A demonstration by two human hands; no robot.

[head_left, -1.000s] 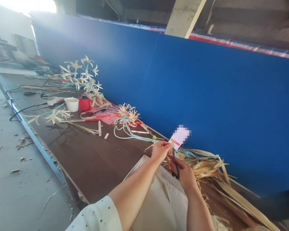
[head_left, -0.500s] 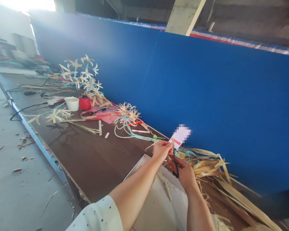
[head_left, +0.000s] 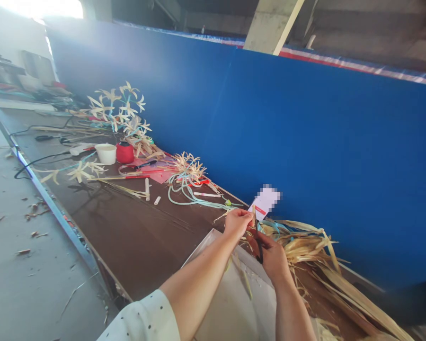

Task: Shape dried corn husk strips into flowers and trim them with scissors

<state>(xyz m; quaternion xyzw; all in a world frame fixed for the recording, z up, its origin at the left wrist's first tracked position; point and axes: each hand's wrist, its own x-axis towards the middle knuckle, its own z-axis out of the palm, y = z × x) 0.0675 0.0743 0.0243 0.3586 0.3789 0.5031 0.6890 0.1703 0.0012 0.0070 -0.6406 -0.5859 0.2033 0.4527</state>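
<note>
Over the far rim of a white box, my left hand is closed in a pinch on a short pale husk strip. Close beside it, my right hand grips a pair of scissors with dark handles, blades pointing up along the strip. Whether the blades touch the strip I cannot tell. Behind the hands, a white card with a red band leans at the blue wall. Dried husks lie in a heap to the right of my right hand. A few thin strips lie inside the box.
Pale blue stems with husk flowers lie left of my hands. Beyond them are a red thread spool, a white cup and a glue gun with a black cord. The blue wall bounds the table's far side.
Both hands stay in nearly the same place. The scissors have shifted very slightly in my right hand; everything else looks the same.
</note>
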